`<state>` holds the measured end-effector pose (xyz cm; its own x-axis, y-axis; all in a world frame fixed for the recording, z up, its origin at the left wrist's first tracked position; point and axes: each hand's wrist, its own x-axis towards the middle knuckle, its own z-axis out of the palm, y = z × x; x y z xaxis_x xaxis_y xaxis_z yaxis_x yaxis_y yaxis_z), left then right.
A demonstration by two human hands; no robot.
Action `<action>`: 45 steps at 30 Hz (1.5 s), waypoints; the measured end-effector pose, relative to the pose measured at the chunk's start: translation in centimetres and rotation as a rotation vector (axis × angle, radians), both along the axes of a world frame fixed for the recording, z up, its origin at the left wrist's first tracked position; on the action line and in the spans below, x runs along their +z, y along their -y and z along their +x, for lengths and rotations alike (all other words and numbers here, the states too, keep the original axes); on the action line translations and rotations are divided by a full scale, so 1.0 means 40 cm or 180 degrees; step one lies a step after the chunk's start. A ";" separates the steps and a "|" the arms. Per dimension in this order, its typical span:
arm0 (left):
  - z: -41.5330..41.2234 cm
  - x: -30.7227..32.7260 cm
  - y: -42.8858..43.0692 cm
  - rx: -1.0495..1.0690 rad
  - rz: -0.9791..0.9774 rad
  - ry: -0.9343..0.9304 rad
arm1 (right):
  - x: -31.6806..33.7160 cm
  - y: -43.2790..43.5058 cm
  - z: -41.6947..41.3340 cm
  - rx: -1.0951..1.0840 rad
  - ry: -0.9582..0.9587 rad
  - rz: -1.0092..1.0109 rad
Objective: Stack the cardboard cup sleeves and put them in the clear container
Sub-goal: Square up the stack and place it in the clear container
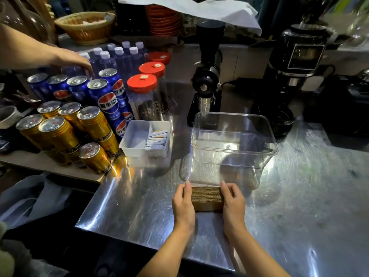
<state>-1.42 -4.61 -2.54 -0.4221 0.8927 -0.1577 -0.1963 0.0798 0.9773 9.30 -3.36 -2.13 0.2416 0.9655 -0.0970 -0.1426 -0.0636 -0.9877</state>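
Note:
A stack of brown cardboard cup sleeves (206, 197) stands on edge on the steel counter, just in front of the clear container (233, 140). My left hand (183, 206) presses against the stack's left end and my right hand (233, 204) against its right end, so the stack is squeezed between them. The clear container is a rectangular plastic tub with nothing inside it, directly behind the stack.
A white divided tray (137, 139) with sachets sits left of the container. Gold cans (60, 132), blue cans (103, 92) and red-lidded jars (142, 92) crowd the left. A black grinder (207, 80) and coffee machine (297, 62) stand behind. Another person's arm (40, 54) reaches over the cans.

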 end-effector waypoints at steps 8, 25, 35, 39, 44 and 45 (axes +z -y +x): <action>0.004 -0.032 -0.014 -0.0046 0.0033 -0.0128 | -0.019 0.003 0.014 -0.0034 0.0329 0.0059; -0.103 -0.044 0.035 -0.1483 0.0005 -0.0950 | -0.055 -0.006 0.024 -0.0041 0.0497 0.0058; -0.101 -0.036 0.028 -0.1452 -0.0179 -0.1082 | -0.021 0.022 0.124 0.1385 0.0645 0.0205; -0.097 -0.040 0.023 -0.1401 -0.0187 -0.1182 | -0.034 0.016 0.148 0.1418 0.0967 0.0255; -0.084 -0.024 0.013 -0.1214 -0.0098 -0.1187 | -0.028 0.010 0.149 0.1170 0.0843 0.0231; -0.081 -0.014 0.006 -0.1186 -0.0085 -0.1145 | -0.018 0.006 0.148 0.1115 0.0757 0.0215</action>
